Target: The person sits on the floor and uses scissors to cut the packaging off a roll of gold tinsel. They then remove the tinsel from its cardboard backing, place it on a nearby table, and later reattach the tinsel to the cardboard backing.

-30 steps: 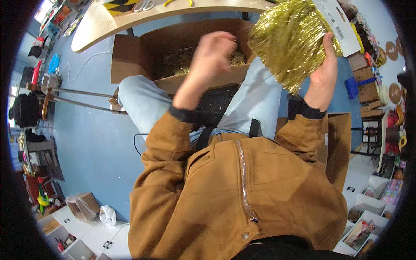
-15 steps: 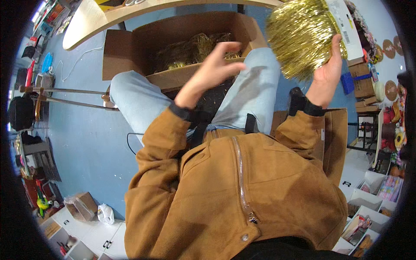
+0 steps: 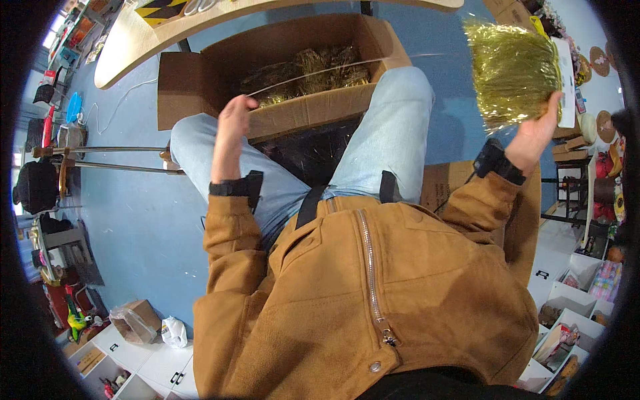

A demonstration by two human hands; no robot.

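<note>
My right hand (image 3: 535,133), raised at the right, grips a bundle of gold tinsel fringe (image 3: 513,77) by its edge, next to a white card (image 3: 567,83) along the bundle's right side. My left hand (image 3: 233,123) is closed above my left knee. A thin pale strand (image 3: 327,69) runs from its fingertips toward the tinsel bundle; its far end is too faint to follow. Between and beyond my knees stands an open cardboard box (image 3: 300,112) with more gold tinsel bundles (image 3: 320,70) inside.
A pale wooden tabletop (image 3: 220,23) curves across the far side, with scissors (image 3: 198,7) on it. Metal bars (image 3: 120,153) stand by my left knee. Another cardboard box (image 3: 447,183) is at my right side. White cabinets (image 3: 143,353) line the near left.
My left hand has moved left and nearer, from open fingers to closed, with a thin strand stretching from it. My right hand has carried the tinsel bundle rightward.
</note>
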